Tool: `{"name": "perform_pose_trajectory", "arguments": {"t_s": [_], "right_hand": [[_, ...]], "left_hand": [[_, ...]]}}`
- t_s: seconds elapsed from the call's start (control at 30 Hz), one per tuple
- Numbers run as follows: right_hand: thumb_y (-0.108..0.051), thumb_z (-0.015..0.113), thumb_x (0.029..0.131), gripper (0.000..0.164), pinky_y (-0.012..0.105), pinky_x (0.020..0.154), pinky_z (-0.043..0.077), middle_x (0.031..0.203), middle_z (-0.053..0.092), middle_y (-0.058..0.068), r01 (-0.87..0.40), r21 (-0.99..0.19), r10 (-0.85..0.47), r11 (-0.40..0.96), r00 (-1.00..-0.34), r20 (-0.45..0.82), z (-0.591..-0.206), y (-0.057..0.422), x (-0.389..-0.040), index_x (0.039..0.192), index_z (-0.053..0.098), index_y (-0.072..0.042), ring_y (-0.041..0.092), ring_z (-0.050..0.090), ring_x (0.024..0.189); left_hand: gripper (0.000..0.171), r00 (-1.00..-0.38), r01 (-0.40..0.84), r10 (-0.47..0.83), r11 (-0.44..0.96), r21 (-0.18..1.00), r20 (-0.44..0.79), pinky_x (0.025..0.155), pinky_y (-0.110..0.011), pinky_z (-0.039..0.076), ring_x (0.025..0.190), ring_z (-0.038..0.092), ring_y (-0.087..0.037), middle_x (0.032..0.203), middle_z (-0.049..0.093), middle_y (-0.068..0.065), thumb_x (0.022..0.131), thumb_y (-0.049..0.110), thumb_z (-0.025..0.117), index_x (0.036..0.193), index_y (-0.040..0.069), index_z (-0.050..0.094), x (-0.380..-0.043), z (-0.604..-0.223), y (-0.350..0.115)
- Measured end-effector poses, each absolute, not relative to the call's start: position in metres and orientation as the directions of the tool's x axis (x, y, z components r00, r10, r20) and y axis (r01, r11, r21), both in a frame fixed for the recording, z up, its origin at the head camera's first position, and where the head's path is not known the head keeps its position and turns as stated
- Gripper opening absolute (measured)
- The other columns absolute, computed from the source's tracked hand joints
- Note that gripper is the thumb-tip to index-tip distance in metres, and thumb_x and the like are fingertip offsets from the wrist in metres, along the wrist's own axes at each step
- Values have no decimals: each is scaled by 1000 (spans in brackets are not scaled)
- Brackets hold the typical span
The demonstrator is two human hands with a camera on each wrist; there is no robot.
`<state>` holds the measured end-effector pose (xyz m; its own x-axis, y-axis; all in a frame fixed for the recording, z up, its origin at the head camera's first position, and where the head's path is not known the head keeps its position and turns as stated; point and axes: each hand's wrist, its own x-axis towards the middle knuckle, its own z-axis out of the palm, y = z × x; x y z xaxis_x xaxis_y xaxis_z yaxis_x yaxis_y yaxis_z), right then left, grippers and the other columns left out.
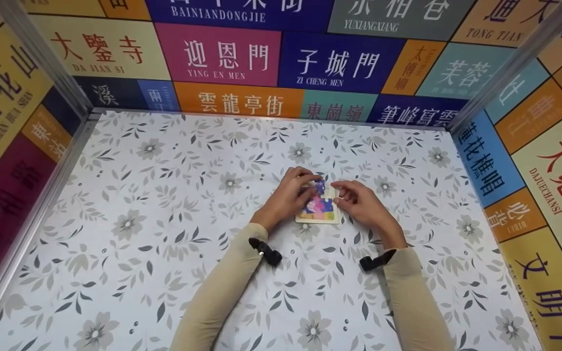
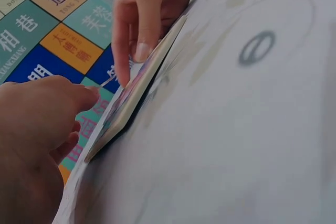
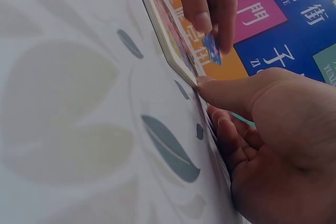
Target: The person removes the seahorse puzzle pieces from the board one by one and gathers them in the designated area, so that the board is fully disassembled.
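A small jigsaw puzzle in a pale frame lies flat on the table, with pink, blue and yellow in its picture. The upper part of its tray shows pale, partly covered by fingers. My left hand is over the puzzle's upper left and pinches a small blue jigsaw piece between thumb and finger, tilted above the board. At the board's right side is my right hand. In the right wrist view its thumb touches the frame's edge, while the other fingers are loosely bent beside it.
A white tablecloth with grey flowers and leaves covers the table. Coloured panels with large lettering stand behind and at both sides, with metal posts at the corners. Black wrist straps sit over beige sleeves.
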<state>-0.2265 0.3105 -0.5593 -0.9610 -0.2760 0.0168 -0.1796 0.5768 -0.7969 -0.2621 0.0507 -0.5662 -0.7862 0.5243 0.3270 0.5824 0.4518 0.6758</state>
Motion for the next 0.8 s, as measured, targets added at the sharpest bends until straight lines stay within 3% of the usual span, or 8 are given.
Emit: {"name": "perform_pose_trajectory", "arguments": {"t_s": [0.47, 0.63, 0.8], "right_hand": [[-14, 76, 102, 45, 19, 80, 48, 113, 63, 13, -148, -799, -269, 583, -963, -19, -557, 312, -227, 146, 66, -6, 17, 58, 93], [-21, 82, 99, 52, 20, 81, 47, 113, 61, 14, -140, -807, -269, 574, -963, -25, -558, 314, -226, 146, 66, -7, 19, 56, 92], [-17, 82, 98, 54, 18, 80, 46, 113, 61, 18, -137, -817, -269, 560, -963, -23, -559, 312, -225, 147, 64, -5, 20, 55, 92]], "left_hand": [[36, -833, 522, 441, 430, 736, 334, 111, -43, 51, 123, 63, -28, 131, 72, -12, 101, 15, 76, 136, 7, 73, -266, -572, -8], [35, -848, 489, 435, 422, 764, 303, 110, -45, 52, 123, 65, -30, 130, 73, -14, 101, 13, 77, 135, 5, 74, -266, -577, -17], [34, -851, 482, 438, 435, 761, 288, 112, -47, 51, 124, 66, -31, 130, 74, -13, 101, 11, 76, 135, 4, 74, -264, -579, -22]]}}
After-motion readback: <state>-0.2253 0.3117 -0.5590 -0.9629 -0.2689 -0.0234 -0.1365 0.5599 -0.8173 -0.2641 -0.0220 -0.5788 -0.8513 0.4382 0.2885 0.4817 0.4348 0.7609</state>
